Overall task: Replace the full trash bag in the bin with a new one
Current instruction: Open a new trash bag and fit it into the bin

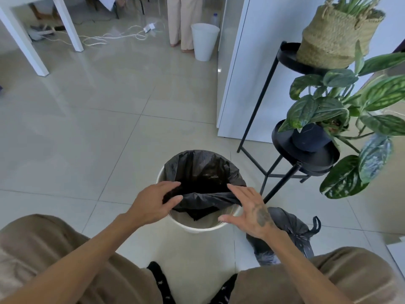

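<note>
A white round bin stands on the tiled floor in front of my knees. A new black bag lies inside it, its far edge folded over the rim and its near edge stretched loose across the opening. My left hand holds the bag's near edge at the left between thumb and fingers. My right hand touches that edge at the right with straight, spread fingers. The full black bag, tied with a knot, sits on the floor just right of the bin, partly behind my right forearm.
A black two-tier plant stand with leafy pots and a woven basket stands to the right. A white cabinet is behind it. Farther off are a second white bin, a person's legs, white table legs and cables on the floor.
</note>
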